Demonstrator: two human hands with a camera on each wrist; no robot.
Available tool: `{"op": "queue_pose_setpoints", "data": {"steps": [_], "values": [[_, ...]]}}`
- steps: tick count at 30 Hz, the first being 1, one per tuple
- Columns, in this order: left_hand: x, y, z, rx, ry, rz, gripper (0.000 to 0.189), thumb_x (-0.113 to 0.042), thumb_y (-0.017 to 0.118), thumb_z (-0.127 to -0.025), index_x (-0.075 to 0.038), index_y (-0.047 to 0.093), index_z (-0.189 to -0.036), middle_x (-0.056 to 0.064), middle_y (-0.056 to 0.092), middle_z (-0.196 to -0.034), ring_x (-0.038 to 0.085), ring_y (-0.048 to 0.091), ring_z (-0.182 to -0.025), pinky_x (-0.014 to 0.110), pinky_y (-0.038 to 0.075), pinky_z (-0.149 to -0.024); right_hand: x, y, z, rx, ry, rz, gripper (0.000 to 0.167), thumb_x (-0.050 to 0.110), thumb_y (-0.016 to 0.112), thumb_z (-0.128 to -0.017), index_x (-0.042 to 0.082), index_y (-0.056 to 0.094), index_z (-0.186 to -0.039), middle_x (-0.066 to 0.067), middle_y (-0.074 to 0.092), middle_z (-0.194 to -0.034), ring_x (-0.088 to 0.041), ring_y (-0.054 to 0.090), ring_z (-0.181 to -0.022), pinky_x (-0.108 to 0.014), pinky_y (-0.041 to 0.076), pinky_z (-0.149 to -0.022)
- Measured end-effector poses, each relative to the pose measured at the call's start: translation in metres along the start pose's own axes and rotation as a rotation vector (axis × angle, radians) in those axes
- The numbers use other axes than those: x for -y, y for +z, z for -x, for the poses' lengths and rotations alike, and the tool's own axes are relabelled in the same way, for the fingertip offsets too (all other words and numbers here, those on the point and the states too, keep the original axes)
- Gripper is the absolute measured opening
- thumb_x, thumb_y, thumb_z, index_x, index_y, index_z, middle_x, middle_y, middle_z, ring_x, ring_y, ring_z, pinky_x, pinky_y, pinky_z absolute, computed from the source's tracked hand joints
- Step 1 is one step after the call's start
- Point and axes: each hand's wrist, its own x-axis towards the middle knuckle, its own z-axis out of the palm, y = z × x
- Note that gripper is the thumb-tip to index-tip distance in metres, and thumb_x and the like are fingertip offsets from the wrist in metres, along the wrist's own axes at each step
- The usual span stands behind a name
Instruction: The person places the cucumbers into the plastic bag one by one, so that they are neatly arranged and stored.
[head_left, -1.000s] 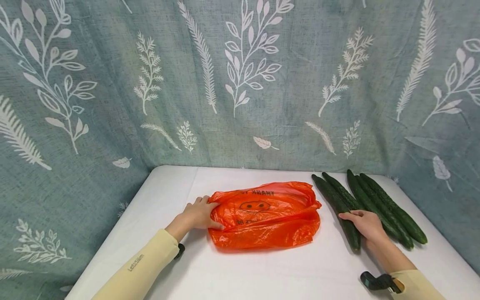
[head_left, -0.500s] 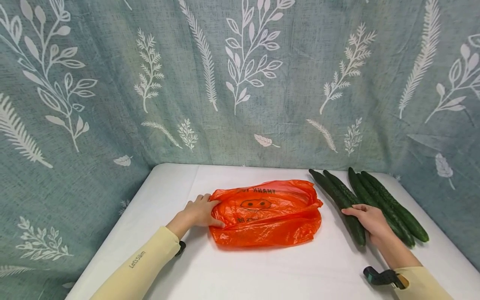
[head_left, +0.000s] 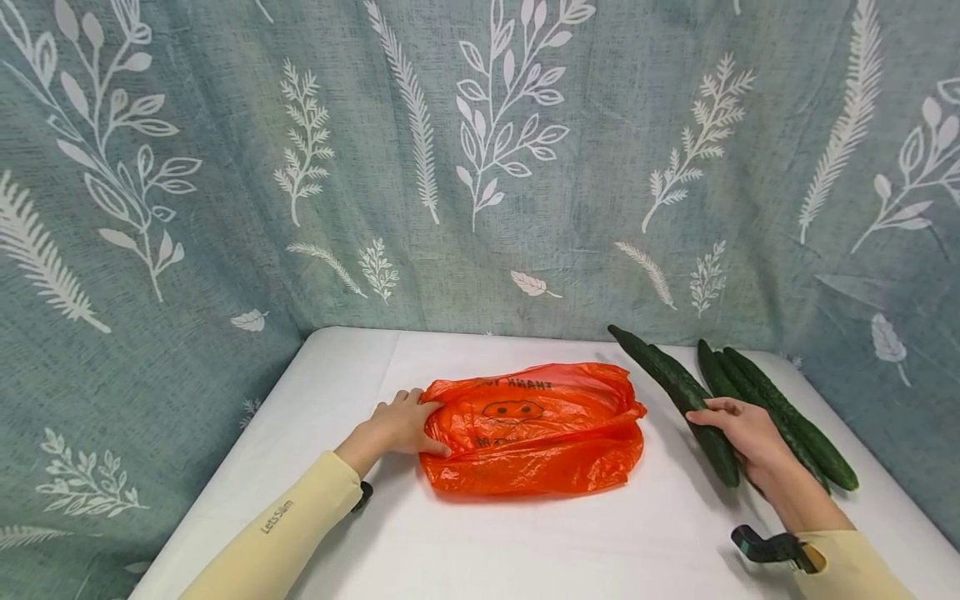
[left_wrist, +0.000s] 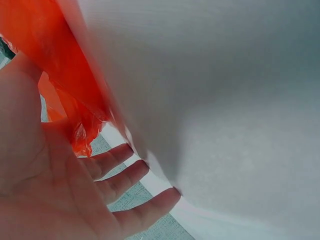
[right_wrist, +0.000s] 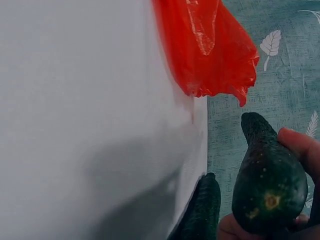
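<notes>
While the right hand point(head_left: 753, 435) grips one cucumber point(head_left: 669, 379), slanted far-left, the orange bag point(head_left: 525, 467) sits just left, clearance kinda hard to judge.

Left hand point(head_left: 399, 423) spread; right hand point(head_left: 750, 432) gripping.

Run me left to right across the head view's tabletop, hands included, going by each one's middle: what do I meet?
Left hand → orange-red plastic bag → cucumber held by the right hand → right hand → outermost cucumber on the right.
</notes>
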Motion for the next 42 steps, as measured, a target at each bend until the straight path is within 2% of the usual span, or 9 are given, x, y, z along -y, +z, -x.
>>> {"op": "queue_pose_setpoints", "data": {"steps": [4, 8, 12, 18, 26, 32, 35, 39, 42], "values": [[0.000, 0.000, 0.000, 0.003, -0.003, 0.001, 0.090, -0.068, 0.076, -0.076, -0.024, 0.050, -0.150, 0.014, 0.042, -0.150, 0.036, 0.041, -0.135, 0.059, 0.040, -0.104, 0.004, -0.002, 0.000, 0.018, -0.041, 0.018, 0.092, 0.052, 0.072, -0.089, -0.003, 0.032, -0.151, -0.031, 0.020, -0.161, -0.047, 0.031, -0.141, -0.056, 0.040, -0.106], [0.001, 0.001, -0.001, 0.007, -0.006, -0.007, 0.091, -0.069, 0.076, -0.075, -0.024, 0.049, -0.150, 0.014, 0.042, -0.150, 0.036, 0.041, -0.135, 0.059, 0.041, -0.104, 0.010, -0.003, -0.001, 0.031, -0.090, 0.068, 0.088, 0.051, 0.072, -0.090, -0.003, 0.035, -0.149, -0.031, 0.028, -0.157, -0.044, 0.043, -0.131, -0.040, 0.050, -0.090], [0.001, 0.001, -0.002, 0.014, -0.012, -0.004, 0.091, -0.069, 0.075, -0.075, -0.024, 0.049, -0.151, 0.014, 0.041, -0.151, 0.037, 0.040, -0.136, 0.060, 0.039, -0.105, 0.017, -0.002, -0.001, 0.041, -0.156, 0.116, 0.081, 0.048, 0.073, -0.090, -0.003, 0.041, -0.145, -0.029, 0.039, -0.150, -0.035, 0.052, -0.118, -0.027, 0.051, -0.078], [0.001, 0.002, -0.001, 0.022, -0.018, 0.004, 0.091, -0.068, 0.075, -0.076, -0.024, 0.048, -0.151, 0.015, 0.037, -0.155, 0.038, 0.036, -0.139, 0.063, 0.035, -0.108, 0.029, 0.001, -0.004, 0.076, -0.268, 0.191, 0.073, 0.045, 0.075, -0.089, -0.002, 0.050, -0.140, -0.015, 0.063, -0.124, -0.022, 0.060, -0.105, -0.029, 0.053, -0.078], [-0.001, 0.003, 0.002, 0.027, -0.014, 0.035, 0.091, -0.067, 0.077, -0.076, -0.025, 0.047, -0.151, 0.012, 0.034, -0.159, 0.038, 0.033, -0.142, 0.067, 0.032, -0.109, 0.042, 0.005, -0.010, 0.159, -0.330, 0.172, 0.062, 0.034, 0.077, -0.089, -0.001, 0.054, -0.134, -0.005, 0.073, -0.105, -0.016, 0.067, -0.088, -0.031, 0.056, -0.076], [-0.004, 0.002, 0.003, 0.035, -0.021, 0.046, 0.092, -0.067, 0.077, -0.075, -0.026, 0.047, -0.152, 0.012, 0.034, -0.159, 0.038, 0.033, -0.141, 0.065, 0.033, -0.108, 0.050, 0.007, -0.011, 0.216, -0.394, 0.229, 0.061, 0.034, 0.075, -0.090, 0.001, 0.054, -0.137, -0.022, 0.059, -0.139, -0.031, 0.059, -0.120, -0.029, 0.054, -0.086], [-0.004, 0.002, 0.004, 0.038, -0.028, 0.053, 0.092, -0.066, 0.078, -0.075, -0.025, 0.047, -0.151, 0.012, 0.034, -0.159, 0.037, 0.033, -0.140, 0.065, 0.033, -0.108, 0.057, 0.011, -0.010, 0.257, -0.418, 0.227, 0.057, 0.029, 0.076, -0.090, 0.001, 0.055, -0.135, -0.021, 0.060, -0.125, -0.032, 0.053, -0.121, -0.031, 0.051, -0.089], [-0.005, 0.001, 0.005, 0.036, -0.030, 0.059, 0.091, -0.064, 0.079, -0.075, -0.024, 0.048, -0.151, 0.012, 0.035, -0.158, 0.038, 0.034, -0.140, 0.065, 0.033, -0.109, 0.067, 0.018, -0.011, 0.304, -0.459, 0.236, 0.052, 0.023, 0.078, -0.087, 0.000, 0.057, -0.129, -0.001, 0.045, -0.089, -0.021, 0.048, -0.096, -0.032, 0.046, -0.082], [-0.006, 0.000, 0.006, 0.036, -0.029, 0.057, 0.091, -0.064, 0.078, -0.076, -0.024, 0.047, -0.151, 0.012, 0.036, -0.158, 0.038, 0.034, -0.141, 0.065, 0.033, -0.109, 0.075, 0.022, -0.011, 0.356, -0.481, 0.230, 0.047, 0.018, 0.078, -0.085, -0.002, 0.058, -0.123, 0.002, 0.036, -0.079, -0.015, 0.048, -0.085, -0.031, 0.044, -0.077]]}}
